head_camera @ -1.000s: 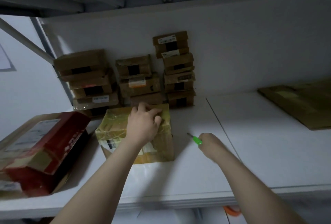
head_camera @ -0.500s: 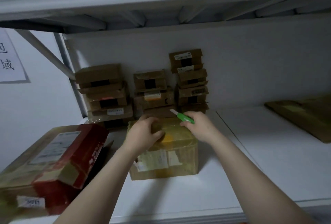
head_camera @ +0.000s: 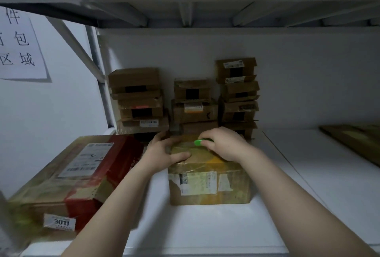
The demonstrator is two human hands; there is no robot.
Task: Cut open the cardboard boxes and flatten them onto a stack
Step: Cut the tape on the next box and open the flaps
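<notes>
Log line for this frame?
phase: cutting open | left hand: grips taped cardboard box corner | right hand: holds green box cutter on box top | flattened: no

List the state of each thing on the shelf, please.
taped box: closed, taped
left hand: grips the taped box
right hand: holds the green cutter
green cutter: held, tip at the box top
small boxes: stacked in three piles
flat cardboard: lying flat
</notes>
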